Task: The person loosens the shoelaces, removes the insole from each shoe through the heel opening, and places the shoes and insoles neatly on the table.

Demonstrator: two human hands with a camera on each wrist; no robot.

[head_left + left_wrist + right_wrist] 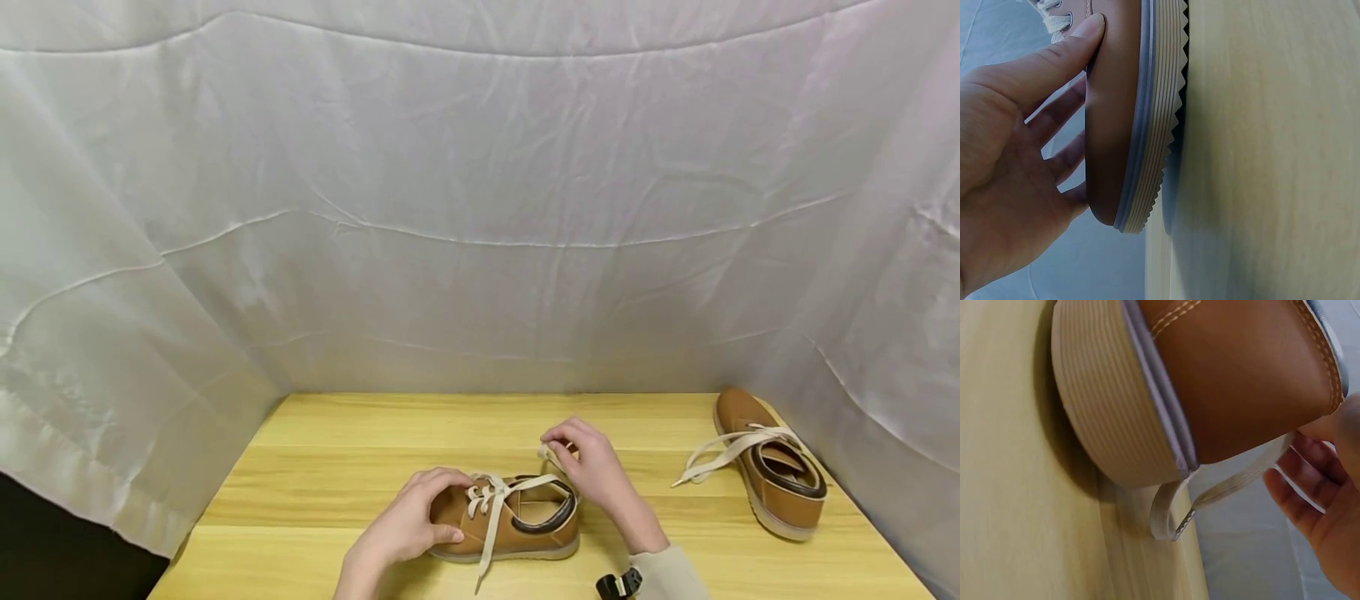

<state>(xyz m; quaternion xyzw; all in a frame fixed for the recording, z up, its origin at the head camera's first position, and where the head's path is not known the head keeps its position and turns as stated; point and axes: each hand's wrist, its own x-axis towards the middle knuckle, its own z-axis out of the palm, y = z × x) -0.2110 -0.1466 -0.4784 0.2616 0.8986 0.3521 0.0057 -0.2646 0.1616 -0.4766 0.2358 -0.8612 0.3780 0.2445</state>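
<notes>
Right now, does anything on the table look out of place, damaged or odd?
Nothing looks spilled or damaged. It's slightly untidy: one lace hangs loose down the shoe gripped by the left hand, and a second lace trails beside the other shoe, which sits slanted near the table's right edge.

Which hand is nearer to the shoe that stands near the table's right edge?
Right. The right hand holds a lace, apart from and left of that shoe; the left hand is farther left, gripping the other shoe.
</notes>
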